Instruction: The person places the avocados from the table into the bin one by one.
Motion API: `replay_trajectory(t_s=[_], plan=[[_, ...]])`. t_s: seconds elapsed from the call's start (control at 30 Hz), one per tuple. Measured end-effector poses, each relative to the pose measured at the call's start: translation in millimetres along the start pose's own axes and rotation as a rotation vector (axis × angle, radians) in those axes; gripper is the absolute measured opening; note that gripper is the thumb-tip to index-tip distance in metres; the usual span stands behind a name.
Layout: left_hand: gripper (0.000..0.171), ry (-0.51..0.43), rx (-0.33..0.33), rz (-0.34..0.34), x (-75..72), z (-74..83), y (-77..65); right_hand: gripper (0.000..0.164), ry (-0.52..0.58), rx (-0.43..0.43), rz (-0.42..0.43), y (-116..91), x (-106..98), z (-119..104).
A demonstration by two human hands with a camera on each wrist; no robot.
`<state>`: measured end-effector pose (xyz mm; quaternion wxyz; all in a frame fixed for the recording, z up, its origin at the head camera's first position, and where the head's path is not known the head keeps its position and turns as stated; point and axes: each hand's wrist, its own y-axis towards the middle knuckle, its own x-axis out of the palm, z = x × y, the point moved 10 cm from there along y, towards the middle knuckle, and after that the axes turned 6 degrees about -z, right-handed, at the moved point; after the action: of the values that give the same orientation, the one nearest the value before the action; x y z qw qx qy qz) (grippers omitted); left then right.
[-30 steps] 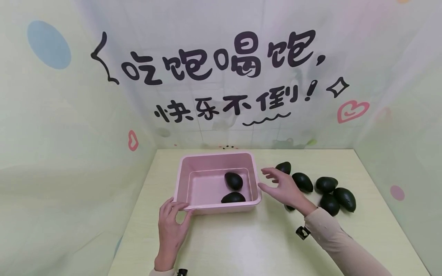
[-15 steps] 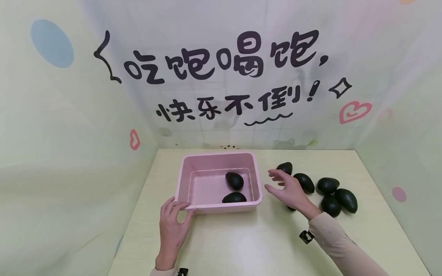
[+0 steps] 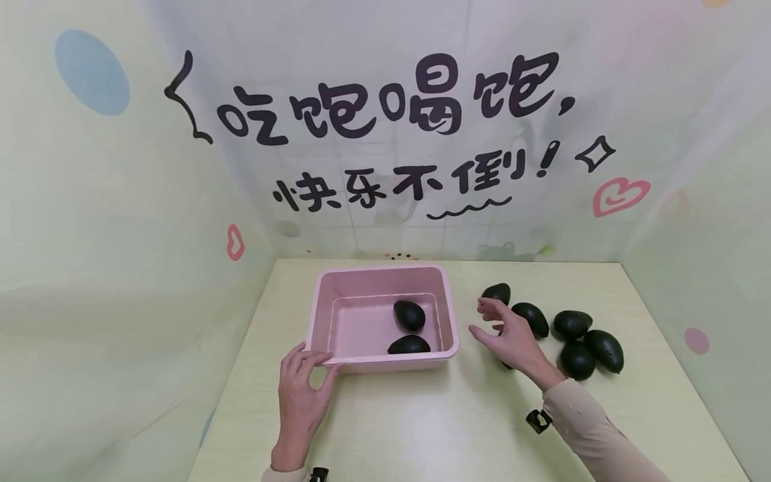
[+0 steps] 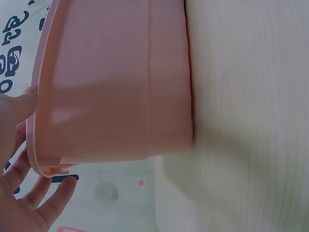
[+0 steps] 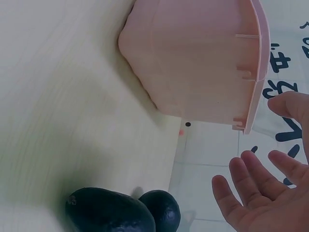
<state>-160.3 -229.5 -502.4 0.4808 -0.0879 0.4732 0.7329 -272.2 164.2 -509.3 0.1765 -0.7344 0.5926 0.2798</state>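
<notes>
A pink plastic bin [image 3: 379,367] stands on the table, with two dark avocados inside: one avocado [image 3: 409,315] upright towards the right, another avocado [image 3: 409,345] partly hidden behind the front rim. My left hand [image 3: 302,395] holds the bin's front left corner, thumb against the rim and fingers over its edge; the left wrist view shows the bin's side wall [image 4: 116,96] beside it. To the right of the bin, my right hand [image 3: 512,340] hovers with fingers spread and nothing in it. Beneath it, an avocado [image 5: 108,211] is mostly hidden in the head view.
Further avocados lie loose on the right of the table, among them a back avocado [image 3: 496,292], an avocado [image 3: 531,318] beside the right hand and a small cluster with one avocado [image 3: 604,350] outermost. A printed cloth wall [image 3: 385,234] borders the table's back edge.
My right hand has drawn back rightwards from the bin's right rim towards the loose avocados. The left hand stays at the corner; the bin and the avocados have not moved.
</notes>
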Motion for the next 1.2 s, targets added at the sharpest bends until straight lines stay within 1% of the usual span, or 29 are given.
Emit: replay_trajectory(t_s=[0.3,0.53,0.77,0.97,1.2], plan=[[0.030,0.000,-0.009,0.001,0.6,-1.1,-0.3,0.052,0.007,0.012,0.001,-4,-1,4],[0.029,-0.001,-0.012,0.003,0.3,-1.2,-0.8,0.047,-0.014,0.006,0.026,-7,-4,8],[0.029,0.003,-0.016,0.000,0.7,-1.1,-0.4,0.049,-0.008,0.027,0.015,-12,-3,16],[0.030,0.009,-0.008,-0.002,1.6,-1.2,0.2,0.048,-0.013,0.028,0.029,-15,-6,20],[0.030,0.009,-0.005,-0.002,1.9,-1.7,-0.2,0.046,-0.035,0.042,0.031,-18,-8,32]])
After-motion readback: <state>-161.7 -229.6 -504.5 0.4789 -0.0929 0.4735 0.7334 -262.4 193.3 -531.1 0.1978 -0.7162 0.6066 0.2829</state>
